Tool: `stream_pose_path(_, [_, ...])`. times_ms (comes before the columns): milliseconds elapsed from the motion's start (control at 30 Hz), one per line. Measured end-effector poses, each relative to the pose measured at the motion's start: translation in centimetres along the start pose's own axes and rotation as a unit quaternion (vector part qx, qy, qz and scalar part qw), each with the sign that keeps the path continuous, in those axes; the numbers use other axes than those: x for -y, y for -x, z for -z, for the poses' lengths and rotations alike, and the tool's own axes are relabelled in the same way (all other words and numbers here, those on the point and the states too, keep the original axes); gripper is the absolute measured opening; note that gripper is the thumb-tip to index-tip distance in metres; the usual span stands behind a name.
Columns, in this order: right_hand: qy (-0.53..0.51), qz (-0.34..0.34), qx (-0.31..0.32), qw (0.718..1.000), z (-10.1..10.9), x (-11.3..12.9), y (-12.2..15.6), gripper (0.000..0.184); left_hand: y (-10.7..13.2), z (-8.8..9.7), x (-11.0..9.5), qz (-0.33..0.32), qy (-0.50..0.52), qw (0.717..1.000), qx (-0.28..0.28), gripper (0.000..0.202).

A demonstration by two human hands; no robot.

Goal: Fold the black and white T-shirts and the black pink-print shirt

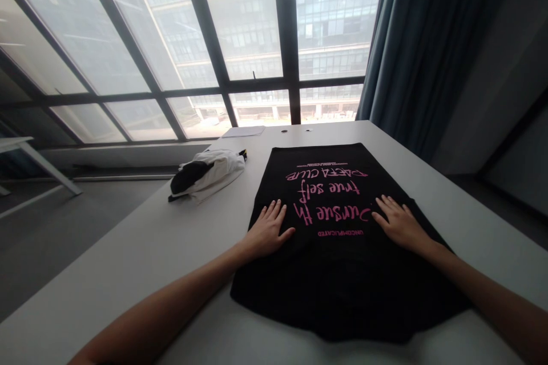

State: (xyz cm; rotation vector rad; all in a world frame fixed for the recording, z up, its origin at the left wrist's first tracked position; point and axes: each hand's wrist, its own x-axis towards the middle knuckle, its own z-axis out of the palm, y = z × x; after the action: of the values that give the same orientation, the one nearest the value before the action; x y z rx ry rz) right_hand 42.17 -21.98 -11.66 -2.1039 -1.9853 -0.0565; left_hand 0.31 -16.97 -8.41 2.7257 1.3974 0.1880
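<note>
A black T-shirt (338, 274) with pink lettering lies spread flat on the white table (141, 251), its print facing up and reading away from me. My left hand (269, 230) rests flat on the shirt's left side, fingers stretched out. My right hand (398, 221) lies flat on the shirt's right side, fingers spread. Neither hand holds anything.
A bundled white and black garment (208, 174) sits on the table to the left of the shirt. A sheet of paper (244, 131) lies near the far edge. Large windows stand behind the table, a dark curtain (428, 45) at the right.
</note>
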Motion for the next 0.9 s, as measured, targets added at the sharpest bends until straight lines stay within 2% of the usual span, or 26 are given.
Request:
stream_pose_path(267, [-0.012,0.003,0.003,1.0,0.1,0.7,1.1,0.063,2.3,1.4,-0.9,-0.025,0.012,0.999,0.044,0.079])
stream_pose_path(433, [-0.035,0.045,-0.005,0.998,0.6,0.8,4.2,0.061,5.2,2.2,-1.6,-0.08,0.028,0.995,0.061,0.067])
stream_pose_path(600, [-0.098,0.113,-0.022,0.989,2.2,0.9,7.9,0.053,7.8,3.0,-2.1,-0.1,0.054,0.992,0.055,0.057])
stream_pose_path(667, [-0.13,0.137,-0.005,0.982,3.0,1.1,9.2,0.05,8.4,3.8,-2.6,-0.133,0.069,0.986,0.074,0.058])
stream_pose_path(800, [-0.17,0.199,0.07,0.963,4.6,1.2,11.2,0.044,9.2,5.6,-3.5,-0.221,0.108,0.961,0.124,0.064])
stream_pose_path(900, [-0.18,0.264,0.12,0.94,5.6,1.0,12.0,0.043,9.4,6.1,-3.6,-0.275,0.133,0.941,0.143,0.071])
